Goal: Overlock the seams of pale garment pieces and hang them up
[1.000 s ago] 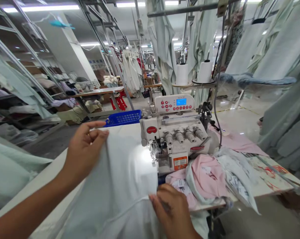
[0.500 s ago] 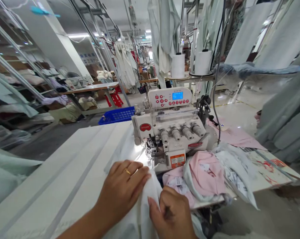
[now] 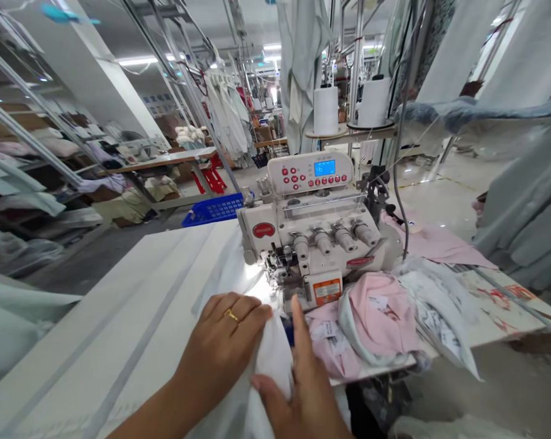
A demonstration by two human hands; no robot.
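1. Head view: I see the left hand [image 3: 223, 341] with its grip closed down over the white cloth [image 3: 273, 353], fingers together. Right hand [image 3: 305, 390] has a loose grip: thumb against the cloth, forefinger stretched apart from it, no firm pinch that I can see.
2. White cloth sits bunched between the hands, at the front of the sewing machine [image 3: 319, 238], on and over the desk [image 3: 138, 292].
3. Risk, my read: the fold could slip or skew, since the right side is barely held.
4. Risk: right forefinger points at the machine front; a quick push could bring it too close to moving parts.
5. Risk: pink bundle [image 3: 385, 317] lies just beside the right hand; a sideways sweep could drag it.
6. Hidden: left thumb, cloth underside. Cloth runs off the bottom edge.
7. Hard to read: needle area, washed out by lamp glare; dark blue patch [image 3: 286, 329] beside the cloth, can't identify.
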